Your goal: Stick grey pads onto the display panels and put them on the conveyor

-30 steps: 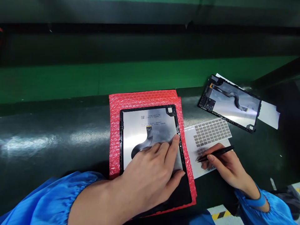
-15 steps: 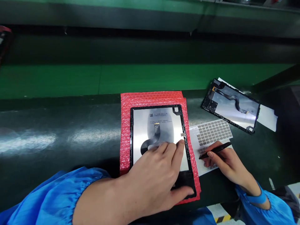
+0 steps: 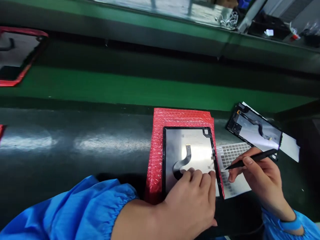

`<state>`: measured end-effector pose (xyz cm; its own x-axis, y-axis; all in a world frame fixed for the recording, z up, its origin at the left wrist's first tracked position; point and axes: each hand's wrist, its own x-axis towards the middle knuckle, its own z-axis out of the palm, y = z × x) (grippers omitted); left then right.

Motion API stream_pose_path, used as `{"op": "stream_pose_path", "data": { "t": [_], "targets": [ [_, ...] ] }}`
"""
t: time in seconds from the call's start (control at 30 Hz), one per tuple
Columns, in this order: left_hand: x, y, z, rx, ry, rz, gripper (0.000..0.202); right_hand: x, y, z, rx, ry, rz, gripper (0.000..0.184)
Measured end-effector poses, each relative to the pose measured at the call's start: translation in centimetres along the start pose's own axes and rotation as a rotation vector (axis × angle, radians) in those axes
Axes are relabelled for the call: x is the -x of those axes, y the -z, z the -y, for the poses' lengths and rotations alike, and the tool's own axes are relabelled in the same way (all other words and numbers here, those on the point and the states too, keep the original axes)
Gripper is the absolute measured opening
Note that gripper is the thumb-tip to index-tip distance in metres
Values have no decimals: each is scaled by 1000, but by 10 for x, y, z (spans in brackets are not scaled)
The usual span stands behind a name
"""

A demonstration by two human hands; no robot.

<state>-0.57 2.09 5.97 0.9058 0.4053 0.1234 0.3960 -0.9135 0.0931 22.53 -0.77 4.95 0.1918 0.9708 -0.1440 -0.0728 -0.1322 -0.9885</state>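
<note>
Two hands at work: left hand [image 3: 192, 196] lies flat, fingers spread, on the panel [image 3: 190, 153] atop red bubble wrap [image 3: 157, 150], right hand [image 3: 262, 176] pinching tweezers [image 3: 252, 159] over the sticker sheet [image 3: 232, 166]; best kept steady

Left hand on tablet panel, right hand with tweezers over sticker sheet

Left hand [image 3: 192, 196] rests flat on the panel [image 3: 187, 156], which lies on red bubble wrap [image 3: 160, 150]. Right hand [image 3: 262, 180] holds black tweezers [image 3: 252, 159] above the sticker sheet [image 3: 232, 160]; second panel [image 3: 255, 128] just behind.
</note>
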Motion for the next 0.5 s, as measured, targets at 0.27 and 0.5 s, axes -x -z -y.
{"op": "stream_pose_path", "data": {
  "t": [0.27,0.5],
  "targets": [
    [27,-8,11,-31,50,133,71,-45,-110,6,76,-31,142,31],
    [42,-12,16,128,123,70,47,-50,-119,-12,146,-106,200,36]
  ]
}}
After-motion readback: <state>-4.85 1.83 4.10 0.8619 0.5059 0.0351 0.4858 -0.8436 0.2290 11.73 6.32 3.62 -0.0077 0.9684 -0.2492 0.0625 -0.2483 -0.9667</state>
